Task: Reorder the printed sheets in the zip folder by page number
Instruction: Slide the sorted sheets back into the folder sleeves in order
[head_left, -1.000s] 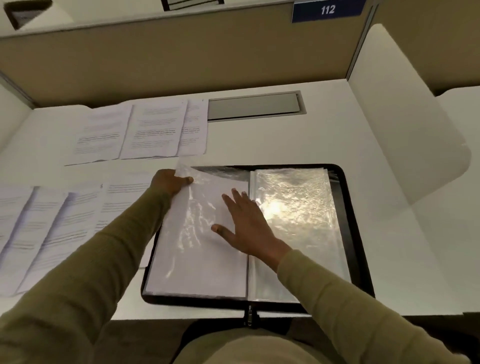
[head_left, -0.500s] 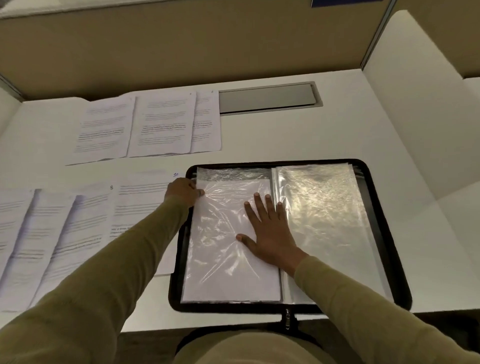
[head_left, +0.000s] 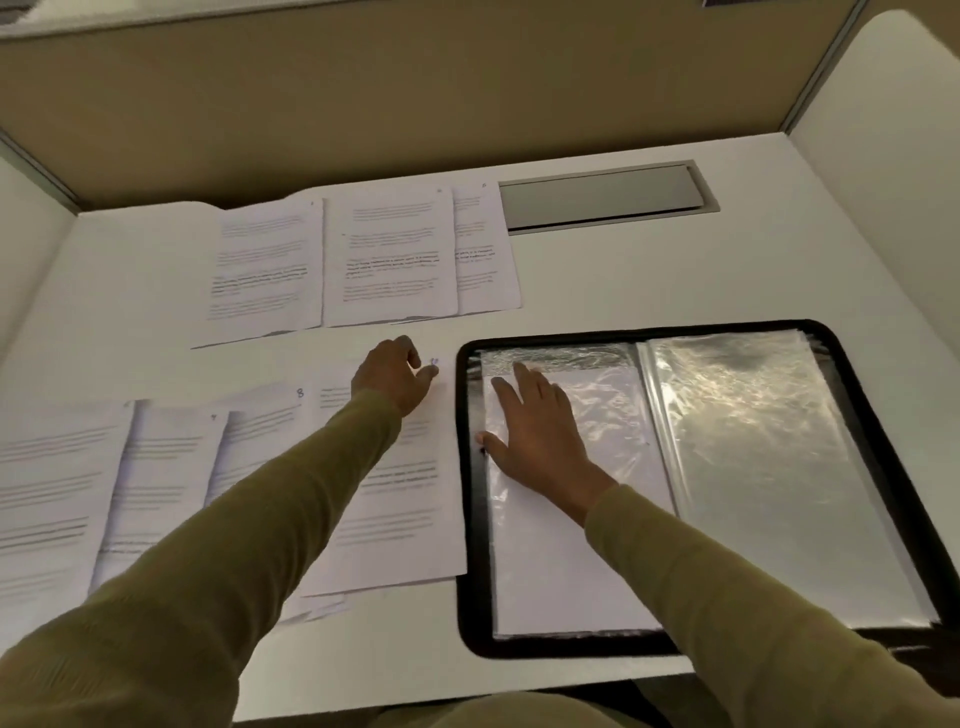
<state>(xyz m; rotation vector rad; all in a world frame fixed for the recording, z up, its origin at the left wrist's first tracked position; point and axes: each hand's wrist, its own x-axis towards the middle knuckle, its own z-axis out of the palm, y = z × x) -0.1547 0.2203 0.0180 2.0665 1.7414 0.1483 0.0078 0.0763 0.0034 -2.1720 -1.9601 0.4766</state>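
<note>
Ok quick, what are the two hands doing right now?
Left hand: fingers curled at the top corner of a printed sheet; grip cannot be told.
Right hand: open, flat on a plastic sleeve in the folder.

Your shirt sleeves (head_left: 234, 545) are both olive green. The zip folder (head_left: 571, 647) has a black rim. Under your right hand (head_left: 540, 431) the page (head_left: 545, 571) is plain white behind clear glossy plastic. The plastic pocket (head_left: 753, 467) right of that hand is clear with silvery crinkled glare. Under your left hand (head_left: 395, 376) the sheet (head_left: 400, 519) is white with grey-black text lines and a bluish mark (head_left: 434, 362) at the fingertips. The far sheets (head_left: 389, 260) beyond that hand are white with a few bolder black lines. Desk (head_left: 623, 280) white, partition (head_left: 415, 104) tan, hatch (head_left: 602, 195) grey.
</note>
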